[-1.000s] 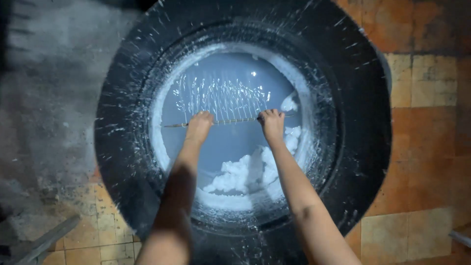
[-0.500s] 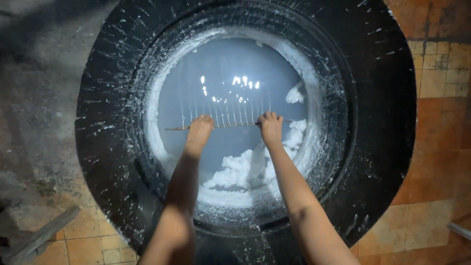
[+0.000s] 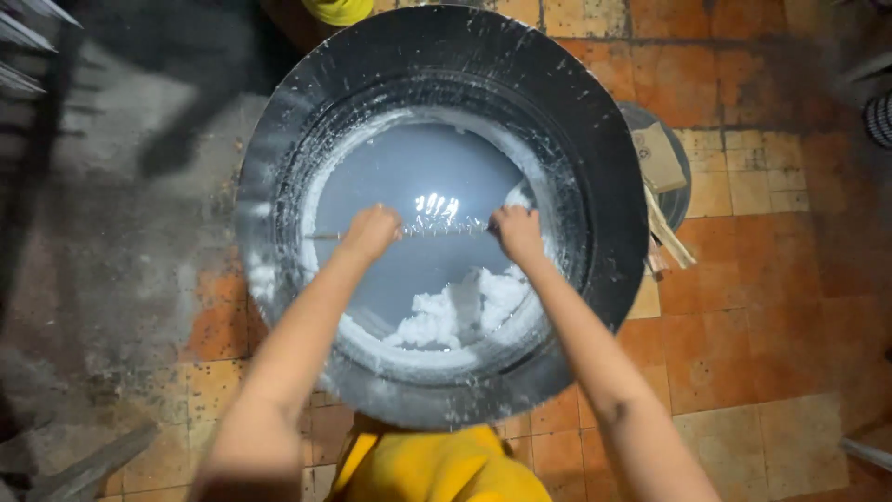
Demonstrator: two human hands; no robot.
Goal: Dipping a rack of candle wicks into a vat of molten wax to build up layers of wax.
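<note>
While both hands' fingers clamp a thin rod [image 3: 418, 232] — over the vat [image 3: 279, 177] — foam [image 3: 460, 311] floats.

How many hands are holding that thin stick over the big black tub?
2. The left hand grips the thin stick towards its left end; the right hand grips towards its right end, both above the grey liquid in the black tub. No other hands show.

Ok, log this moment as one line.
left hand: grips thin rod | right hand: grips rod | below: pale liquid, white foam | vessel: black basin
</note>
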